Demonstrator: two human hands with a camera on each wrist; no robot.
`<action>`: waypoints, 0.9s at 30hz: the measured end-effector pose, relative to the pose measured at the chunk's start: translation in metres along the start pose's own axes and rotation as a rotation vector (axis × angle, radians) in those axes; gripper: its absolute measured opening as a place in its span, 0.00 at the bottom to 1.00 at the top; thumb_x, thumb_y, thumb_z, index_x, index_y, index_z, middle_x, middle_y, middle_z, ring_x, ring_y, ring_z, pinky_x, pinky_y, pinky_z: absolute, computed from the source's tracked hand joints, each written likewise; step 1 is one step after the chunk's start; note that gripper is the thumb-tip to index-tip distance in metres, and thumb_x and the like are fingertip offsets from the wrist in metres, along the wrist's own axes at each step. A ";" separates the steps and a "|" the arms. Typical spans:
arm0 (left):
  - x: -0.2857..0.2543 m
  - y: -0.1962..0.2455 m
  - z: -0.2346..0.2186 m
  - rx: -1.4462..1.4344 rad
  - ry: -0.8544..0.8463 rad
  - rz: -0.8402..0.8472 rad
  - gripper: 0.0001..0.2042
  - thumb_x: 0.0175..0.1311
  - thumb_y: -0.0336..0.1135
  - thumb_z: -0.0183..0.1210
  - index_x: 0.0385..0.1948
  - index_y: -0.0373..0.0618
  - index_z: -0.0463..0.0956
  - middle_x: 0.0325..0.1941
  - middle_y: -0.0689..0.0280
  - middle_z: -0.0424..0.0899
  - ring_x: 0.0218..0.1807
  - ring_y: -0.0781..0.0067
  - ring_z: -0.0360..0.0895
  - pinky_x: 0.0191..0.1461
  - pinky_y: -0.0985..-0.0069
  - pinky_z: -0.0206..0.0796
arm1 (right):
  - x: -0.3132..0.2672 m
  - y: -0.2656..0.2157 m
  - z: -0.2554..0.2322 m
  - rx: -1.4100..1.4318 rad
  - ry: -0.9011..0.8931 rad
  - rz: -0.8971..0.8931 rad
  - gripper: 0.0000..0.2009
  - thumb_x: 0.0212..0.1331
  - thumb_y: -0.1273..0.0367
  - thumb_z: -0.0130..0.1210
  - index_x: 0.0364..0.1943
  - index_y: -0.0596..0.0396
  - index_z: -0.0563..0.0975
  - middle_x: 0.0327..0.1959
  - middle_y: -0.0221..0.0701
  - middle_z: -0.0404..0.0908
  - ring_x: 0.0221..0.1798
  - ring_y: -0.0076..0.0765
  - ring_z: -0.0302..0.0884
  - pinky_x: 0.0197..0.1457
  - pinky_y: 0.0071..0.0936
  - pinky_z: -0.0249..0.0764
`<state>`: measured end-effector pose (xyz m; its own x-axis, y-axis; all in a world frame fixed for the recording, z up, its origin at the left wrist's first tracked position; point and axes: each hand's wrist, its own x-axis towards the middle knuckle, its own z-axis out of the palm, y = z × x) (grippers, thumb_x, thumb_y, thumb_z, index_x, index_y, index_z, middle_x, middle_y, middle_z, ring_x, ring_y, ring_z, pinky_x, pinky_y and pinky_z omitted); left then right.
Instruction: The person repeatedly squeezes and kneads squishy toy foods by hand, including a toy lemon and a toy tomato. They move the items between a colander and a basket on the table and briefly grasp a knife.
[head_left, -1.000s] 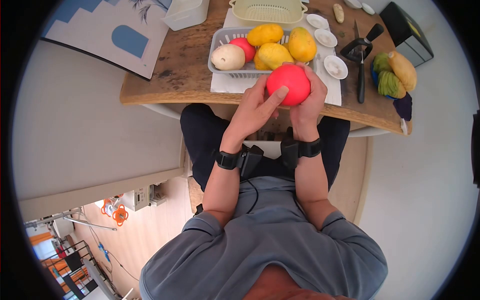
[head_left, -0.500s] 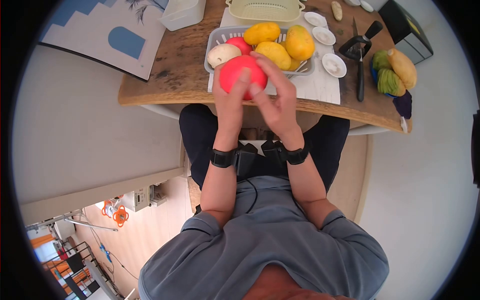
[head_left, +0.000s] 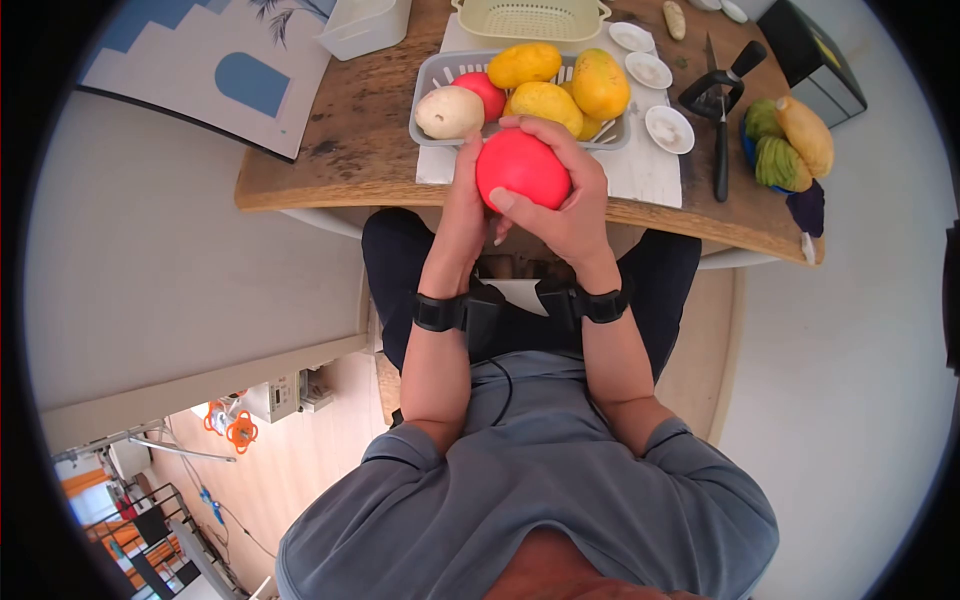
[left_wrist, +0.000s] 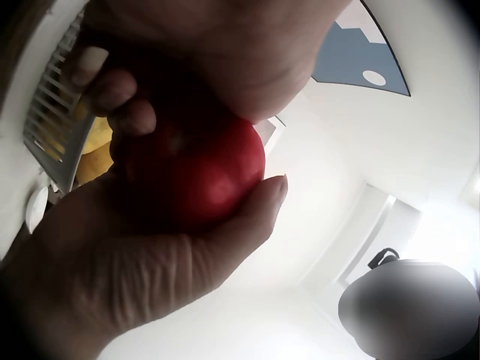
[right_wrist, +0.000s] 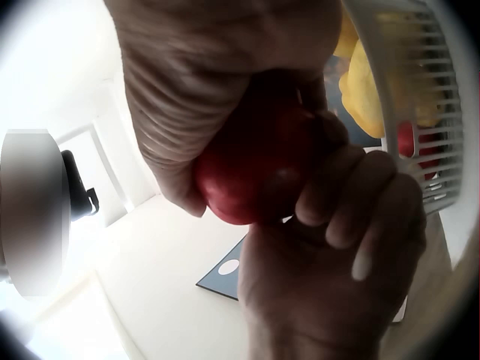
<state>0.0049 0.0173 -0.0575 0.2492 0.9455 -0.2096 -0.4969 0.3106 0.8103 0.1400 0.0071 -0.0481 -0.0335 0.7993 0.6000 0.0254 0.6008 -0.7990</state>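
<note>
A smooth, round red fruit (head_left: 523,170) is held between both hands above the table's front edge. My left hand (head_left: 463,205) supports its left side, with fingers curled beneath it, as the right wrist view shows. Around the right side wraps my right hand (head_left: 570,190), its thumb lying across the near face. Just beyond stands a grey slotted basket (head_left: 422,85) holding several yellow fruits (head_left: 525,64), another red fruit (head_left: 480,92) and a cream-coloured oval one (head_left: 449,113). Dark shade covers much of the held fruit (left_wrist: 199,169) in the left wrist view.
White paper (head_left: 650,180) lies under the basket, and a pale yellow colander (head_left: 530,22) stands behind. Small white dishes (head_left: 669,130) line the right side. Farther right are a black-handled knife (head_left: 721,170) and a blue bowl (head_left: 748,150) with green and yellow produce.
The red fruit moved left with both hands, then slightly back right. The left thumb left its near face; the right hand loosened, then wrapped round it with its thumb in front.
</note>
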 end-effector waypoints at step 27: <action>-0.005 -0.003 0.033 0.479 -0.069 0.583 0.27 0.60 0.31 0.63 0.60 0.38 0.64 0.56 0.57 0.73 0.56 0.70 0.71 0.60 0.74 0.65 | -0.001 -0.008 0.001 0.490 0.595 0.293 0.14 0.66 0.69 0.50 0.43 0.70 0.77 0.41 0.39 0.82 0.43 0.28 0.77 0.52 0.25 0.73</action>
<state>0.0322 0.0081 -0.0409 0.1158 0.9303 0.3480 -0.1529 -0.3295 0.9317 0.1383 0.0014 -0.0418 0.4456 0.8778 0.1757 -0.4927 0.4044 -0.7705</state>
